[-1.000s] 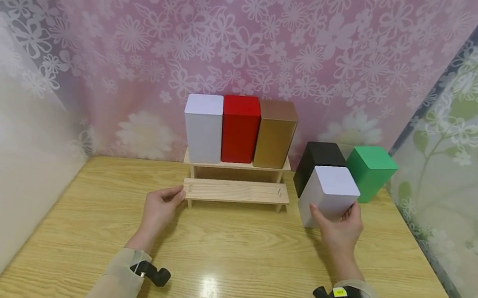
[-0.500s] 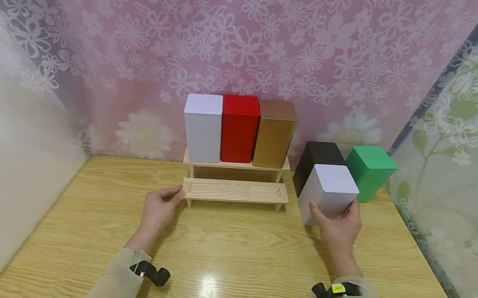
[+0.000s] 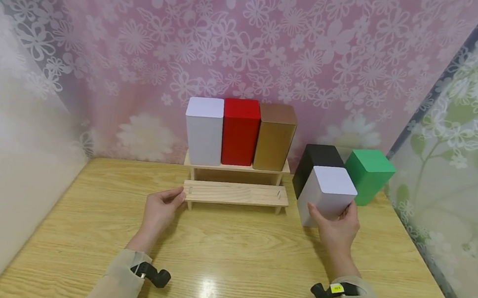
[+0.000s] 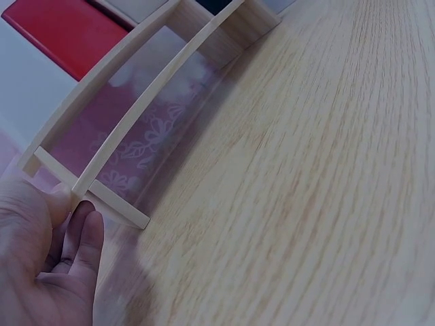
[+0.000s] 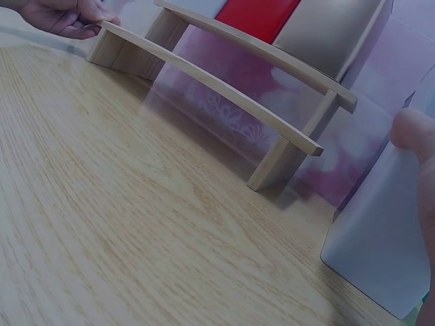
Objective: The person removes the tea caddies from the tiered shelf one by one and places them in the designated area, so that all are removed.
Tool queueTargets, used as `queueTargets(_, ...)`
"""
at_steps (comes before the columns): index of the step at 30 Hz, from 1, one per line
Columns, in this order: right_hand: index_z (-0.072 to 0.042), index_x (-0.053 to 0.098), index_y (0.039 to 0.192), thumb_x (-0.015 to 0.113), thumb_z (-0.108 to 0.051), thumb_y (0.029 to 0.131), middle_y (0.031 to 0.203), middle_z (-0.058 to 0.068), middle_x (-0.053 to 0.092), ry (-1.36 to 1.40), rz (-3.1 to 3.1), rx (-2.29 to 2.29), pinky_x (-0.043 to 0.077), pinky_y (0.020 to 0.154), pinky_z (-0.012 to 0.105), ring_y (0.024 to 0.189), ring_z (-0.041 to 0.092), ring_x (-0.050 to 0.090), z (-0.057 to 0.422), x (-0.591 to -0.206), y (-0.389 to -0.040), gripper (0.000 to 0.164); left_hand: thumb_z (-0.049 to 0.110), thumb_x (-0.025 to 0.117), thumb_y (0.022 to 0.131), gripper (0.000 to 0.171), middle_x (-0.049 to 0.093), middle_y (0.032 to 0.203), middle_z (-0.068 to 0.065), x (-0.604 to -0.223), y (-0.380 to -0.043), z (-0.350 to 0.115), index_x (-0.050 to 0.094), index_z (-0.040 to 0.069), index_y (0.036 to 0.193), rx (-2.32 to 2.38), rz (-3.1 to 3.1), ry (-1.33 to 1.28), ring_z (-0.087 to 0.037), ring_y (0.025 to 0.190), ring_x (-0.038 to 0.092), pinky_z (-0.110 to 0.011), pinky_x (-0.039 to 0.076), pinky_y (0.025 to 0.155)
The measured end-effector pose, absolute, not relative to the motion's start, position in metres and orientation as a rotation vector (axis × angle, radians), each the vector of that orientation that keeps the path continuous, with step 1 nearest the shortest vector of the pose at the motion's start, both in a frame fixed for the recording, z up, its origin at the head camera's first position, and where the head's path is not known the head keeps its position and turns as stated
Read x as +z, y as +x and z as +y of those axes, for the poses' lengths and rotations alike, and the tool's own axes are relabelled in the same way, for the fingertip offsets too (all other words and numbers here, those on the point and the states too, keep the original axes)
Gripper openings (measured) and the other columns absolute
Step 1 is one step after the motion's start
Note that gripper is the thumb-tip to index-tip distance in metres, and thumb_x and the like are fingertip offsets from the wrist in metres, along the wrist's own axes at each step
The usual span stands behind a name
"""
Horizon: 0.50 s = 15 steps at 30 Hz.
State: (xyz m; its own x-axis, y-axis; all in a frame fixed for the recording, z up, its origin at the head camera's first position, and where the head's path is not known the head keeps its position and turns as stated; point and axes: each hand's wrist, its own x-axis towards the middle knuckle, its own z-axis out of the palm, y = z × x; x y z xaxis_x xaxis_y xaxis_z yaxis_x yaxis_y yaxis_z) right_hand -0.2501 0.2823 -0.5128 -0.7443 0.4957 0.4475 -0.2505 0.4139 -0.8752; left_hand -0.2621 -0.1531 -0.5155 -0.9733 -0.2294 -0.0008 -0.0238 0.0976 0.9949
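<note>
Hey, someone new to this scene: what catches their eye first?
Probably the bright red box, standing between a white box and a gold box on the wooden stand's upper shelf. Next, perhaps the green box at the far right, then the other white box in the grip of the right hand.

Bounded at far by a pink, white-flowered sheet (image 3: 244, 35), at left by a whitish sheet (image 3: 7, 140), at right by a pale, green-leaved sheet (image 3: 457, 161); furnished with a yellowish wood-grained table (image 3: 261, 256), glinting white near.
</note>
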Motion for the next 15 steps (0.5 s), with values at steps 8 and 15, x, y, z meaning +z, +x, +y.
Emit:
queueTargets(8,-0.004,0.050,0.149,0.099,-0.006,0.072,0.141,0.010,0.061,-0.207,-1.998,1.404,0.046,0.113,0.034,0.129,0.022,0.056,0.2818,-0.5082,-0.2472,0.092,0.003,0.073,0.101,0.027,0.071,0.127,-0.022,-0.5151,-0.2615,-0.1521,0.074,-0.005,0.126,-2.005,-2.193,0.250,-0.025,0.103,0.073,-0.034,0.065,0.087)
queueTargets(15,-0.005,0.049,0.152,0.099,-0.009,0.073,0.147,0.012,0.059,-0.232,-2.027,1.433,0.042,0.120,0.034,0.137,0.024,0.053,0.2838,-0.5043,-0.2408,0.094,0.004,0.073,0.101,0.027,0.069,0.130,-0.022,-0.5170,-0.2634,-0.1525,0.074,-0.003,0.127,-2.034,-2.180,0.262,-0.026,0.105,0.073,-0.032,0.064,0.087)
